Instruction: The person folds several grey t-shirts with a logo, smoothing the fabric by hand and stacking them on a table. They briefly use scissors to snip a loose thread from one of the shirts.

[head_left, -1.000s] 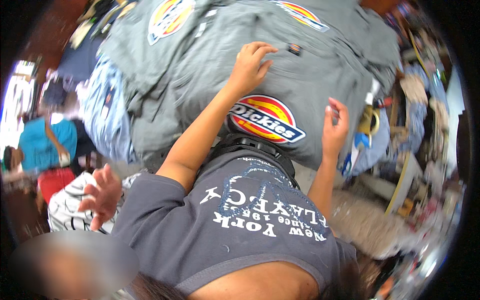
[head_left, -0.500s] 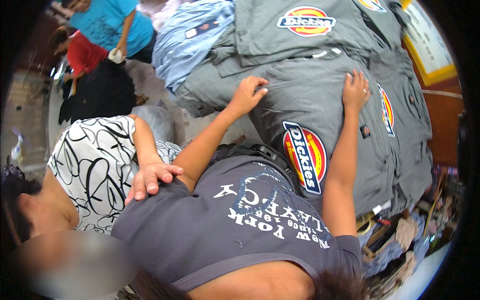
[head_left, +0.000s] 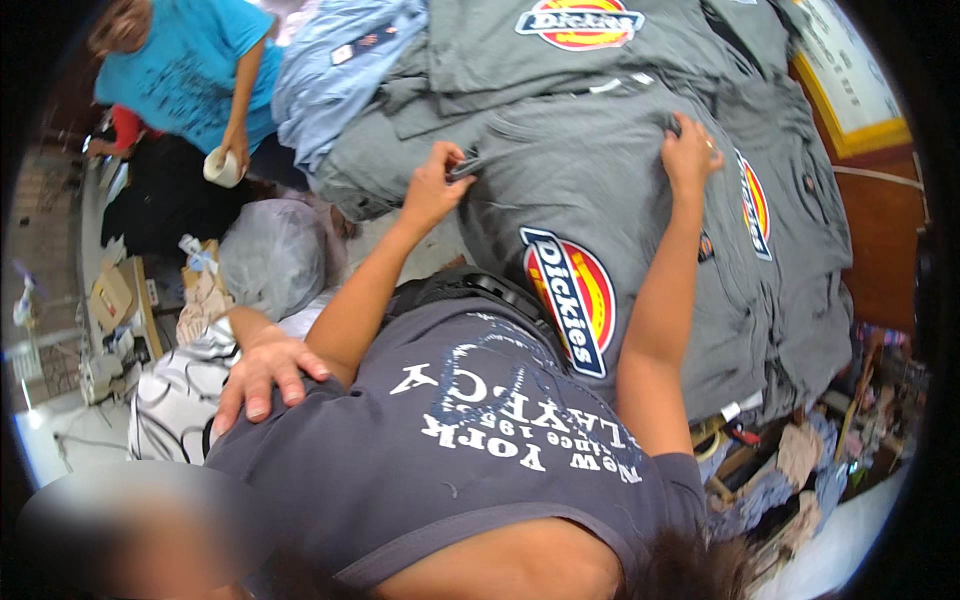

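Observation:
A grey garment [head_left: 580,150] with a big oval red-and-yellow patch lies spread in front of me on other grey garments. At its left edge my left hand [head_left: 432,190] is closed, thumb and fingers pinching a fold of the cloth. My right hand [head_left: 692,155] is closed on the cloth near the garment's far right side, with a ring on one finger. The pinched cloth is partly hidden by the fingers. Another person's hand [head_left: 265,372] rests on my left upper arm.
More grey garments [head_left: 800,250] with similar patches lie at the right and far side. Light blue garments [head_left: 345,70] are piled at the far left. Beyond, a person in a blue shirt [head_left: 190,75] holds a white roll [head_left: 222,168]. A translucent bag [head_left: 272,255] stands at left; scraps [head_left: 790,460] lie lower right.
Both hands have gone from resting flat on the grey garment to pinching its cloth. The view has shifted slightly. The person beside me has leaned lower, their hand still on my arm.

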Demonstrator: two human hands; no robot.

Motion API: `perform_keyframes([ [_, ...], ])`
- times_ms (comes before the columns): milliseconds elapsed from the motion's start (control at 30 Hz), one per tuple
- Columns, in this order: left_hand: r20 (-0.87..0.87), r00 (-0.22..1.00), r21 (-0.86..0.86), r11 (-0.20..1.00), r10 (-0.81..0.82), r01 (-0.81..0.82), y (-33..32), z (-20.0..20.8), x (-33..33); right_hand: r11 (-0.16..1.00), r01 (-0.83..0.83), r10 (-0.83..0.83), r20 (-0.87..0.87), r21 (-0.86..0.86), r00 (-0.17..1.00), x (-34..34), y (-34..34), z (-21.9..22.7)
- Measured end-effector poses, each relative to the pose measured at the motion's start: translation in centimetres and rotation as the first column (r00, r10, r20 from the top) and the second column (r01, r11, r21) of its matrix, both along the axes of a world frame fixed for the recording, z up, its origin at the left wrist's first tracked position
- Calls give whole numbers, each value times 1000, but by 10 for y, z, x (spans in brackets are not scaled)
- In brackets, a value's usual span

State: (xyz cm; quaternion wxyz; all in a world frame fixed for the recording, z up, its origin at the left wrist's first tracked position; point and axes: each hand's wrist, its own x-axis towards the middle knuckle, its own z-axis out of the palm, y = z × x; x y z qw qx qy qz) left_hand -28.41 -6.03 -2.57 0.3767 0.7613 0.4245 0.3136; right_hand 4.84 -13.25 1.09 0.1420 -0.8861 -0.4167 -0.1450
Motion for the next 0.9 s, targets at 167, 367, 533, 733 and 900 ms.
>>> perform_keyframes([
  [167, -11, 988, 290, 945, -153, 149, -15, -9, -7, 686, -64, 518, -425, 725, 742, 44, -32, -13],
  [367, -172, 924, 517, 767, -342, 380, -20, -23, -8, 480, 64, 704, -427, 875, 568, 46, -50, -33],
  [533, -116, 932, 483, 800, -343, 355, -13, -26, -8, 492, 99, 694, -458, 865, 555, 45, -55, -33],
  [733, -78, 927, 390, 845, -366, 366, -8, -20, -9, 483, 39, 711, -418, 875, 566, 45, -52, -36],
  [900, 10, 879, 195, 863, -477, 466, -10, 9, 7, 504, 32, 688, -424, 863, 589, 38, -56, -29],
])
